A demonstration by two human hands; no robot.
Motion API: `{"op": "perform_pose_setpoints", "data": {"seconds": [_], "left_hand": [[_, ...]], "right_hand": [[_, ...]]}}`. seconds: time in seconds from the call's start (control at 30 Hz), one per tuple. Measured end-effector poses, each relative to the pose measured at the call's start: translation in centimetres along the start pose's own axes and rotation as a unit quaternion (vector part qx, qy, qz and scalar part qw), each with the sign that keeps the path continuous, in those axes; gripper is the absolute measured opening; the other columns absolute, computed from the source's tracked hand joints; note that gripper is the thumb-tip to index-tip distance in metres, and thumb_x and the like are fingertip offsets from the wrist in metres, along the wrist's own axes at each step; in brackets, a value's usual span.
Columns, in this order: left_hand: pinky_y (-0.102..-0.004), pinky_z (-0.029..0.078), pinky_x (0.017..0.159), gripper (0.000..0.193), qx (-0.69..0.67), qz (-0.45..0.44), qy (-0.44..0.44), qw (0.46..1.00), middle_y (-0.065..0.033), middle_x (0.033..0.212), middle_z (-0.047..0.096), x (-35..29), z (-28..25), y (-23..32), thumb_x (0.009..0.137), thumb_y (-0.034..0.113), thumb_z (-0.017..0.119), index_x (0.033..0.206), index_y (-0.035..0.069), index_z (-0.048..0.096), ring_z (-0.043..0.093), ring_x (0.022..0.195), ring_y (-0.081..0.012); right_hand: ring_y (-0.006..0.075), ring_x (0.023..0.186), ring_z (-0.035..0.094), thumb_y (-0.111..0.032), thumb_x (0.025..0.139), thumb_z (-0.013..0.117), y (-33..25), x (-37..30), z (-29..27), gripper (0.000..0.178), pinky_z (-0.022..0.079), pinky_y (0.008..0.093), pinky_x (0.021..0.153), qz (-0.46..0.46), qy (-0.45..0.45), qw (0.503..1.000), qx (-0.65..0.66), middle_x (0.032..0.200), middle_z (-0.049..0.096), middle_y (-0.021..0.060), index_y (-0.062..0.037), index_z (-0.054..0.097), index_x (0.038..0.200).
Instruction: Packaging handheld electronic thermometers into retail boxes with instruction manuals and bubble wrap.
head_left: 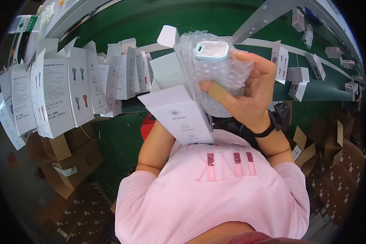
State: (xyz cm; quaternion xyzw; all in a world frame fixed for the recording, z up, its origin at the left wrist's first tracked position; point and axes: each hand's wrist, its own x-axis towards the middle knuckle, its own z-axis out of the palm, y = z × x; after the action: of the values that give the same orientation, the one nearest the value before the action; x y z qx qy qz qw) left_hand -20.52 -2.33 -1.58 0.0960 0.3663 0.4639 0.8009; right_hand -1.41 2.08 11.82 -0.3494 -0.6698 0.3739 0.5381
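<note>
In front of my chest an upright white carton (177,116) is held up, tilted, its top flaps open. My left forearm (155,143) runs behind it; that hand's fingers are hidden, but the raised carton rests on nothing else I can see. My right hand (254,91) is closed on a clear bubble-wrap pouch (227,75) beside the carton's open top. A tan strip (217,92) wraps its thumb. Against the pouch shows a small rounded white device (212,51) with a pale blue rim; whether it lies inside or behind the wrap I cannot tell.
Several white cartons (55,93) with open flaps stand in a row on the left along the green table (130,24). More small cartons (299,77) lie on the right. A metal bar (268,18) crosses the far side. Brown cardboard boxes (83,158) fill both lower sides.
</note>
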Motion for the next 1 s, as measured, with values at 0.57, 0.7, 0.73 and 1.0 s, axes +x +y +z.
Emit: {"op": "perform_pose_setpoints", "data": {"seconds": [0.57, 0.7, 0.73, 1.0], "left_hand": [[-0.0345, 0.042, 0.1, 0.084, 0.079, 0.107, -0.204, 0.97, -0.0129, 0.128, 0.057, -2.5, 6.0, 3.8, 0.068, 0.025, 0.08, 0.138, -0.001, 0.043, 0.055, 0.117, -0.023], [-0.0312, 0.042, 0.096, 0.07, 0.278, 0.174, -0.099, 0.94, -0.0107, 0.117, 0.058, -3.0, 7.5, 2.2, 0.078, 0.029, 0.075, 0.132, -0.003, 0.045, 0.054, 0.108, -0.0165], [-0.0302, 0.043, 0.093, 0.062, 0.237, 0.161, -0.089, 0.954, -0.0108, 0.115, 0.059, -2.6, 8.1, 1.3, 0.082, 0.03, 0.071, 0.129, -0.002, 0.046, 0.055, 0.105, -0.0159], [-0.0285, 0.042, 0.068, 0.05, 0.15, 0.118, -0.047, 0.98, -0.0071, 0.079, 0.06, -1.9, 7.5, -0.9, 0.098, 0.041, 0.041, 0.096, -0.005, 0.058, 0.052, 0.076, -0.0128]], "right_hand": [[0.0179, 0.099, 0.064, -0.017, 0.088, 0.064, 8.5, 5.4, -11.9, 0.031, 0.05, 0.0302, 0.087, 0.322, 0.045, 0.916, 0.234, 0.11, 0.066, 0.0087, -0.0009, 0.063, 0.115], [0.024, 0.109, 0.061, -0.017, 0.095, 0.056, 3.0, 10.0, -15.9, 0.035, 0.048, 0.0369, 0.095, 0.156, 0.1, 0.946, 0.267, 0.121, 0.062, 0.0143, 0.0059, 0.056, 0.122], [0.0263, 0.112, 0.059, -0.017, 0.097, 0.052, 2.1, 10.5, -16.3, 0.036, 0.047, 0.0387, 0.098, 0.089, -0.01, 0.934, 0.345, 0.125, 0.06, 0.0159, 0.0071, 0.054, 0.124], [0.0211, 0.105, 0.059, -0.043, 0.093, 0.055, 1.1, 6.7, -11.8, 0.054, 0.047, 0.0335, 0.091, 0.095, -0.075, 0.988, 0.097, 0.119, 0.059, 0.0162, -0.0008, 0.051, 0.126]]}}
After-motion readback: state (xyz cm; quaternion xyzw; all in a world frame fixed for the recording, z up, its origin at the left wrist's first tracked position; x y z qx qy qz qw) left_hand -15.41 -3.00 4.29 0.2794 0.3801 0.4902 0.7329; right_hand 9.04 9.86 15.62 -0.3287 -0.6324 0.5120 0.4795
